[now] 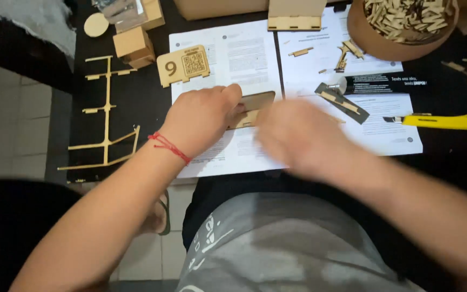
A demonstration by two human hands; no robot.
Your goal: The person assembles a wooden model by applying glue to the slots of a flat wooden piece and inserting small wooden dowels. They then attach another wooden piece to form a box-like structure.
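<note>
L hand [203,116] grip closed on thin wood panel [256,101] sticking out rightward; R hand [298,138] blurred, grip unclear

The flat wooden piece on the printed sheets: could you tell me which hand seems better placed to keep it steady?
Probably the left hand: its fingers already rest on the flat wooden piece, pinning it to the printed sheets. The right hand is motion-blurred beside it, its grip unclear.

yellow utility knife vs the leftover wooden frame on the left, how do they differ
The yellow utility knife is solid and bright yellow, lying crosswise; the leftover wooden frame is a thin, pale skeleton of strips running mostly lengthwise. The knife lies right of the paper sheets, the frame left of them. Both rest untouched on the dark table.
</note>
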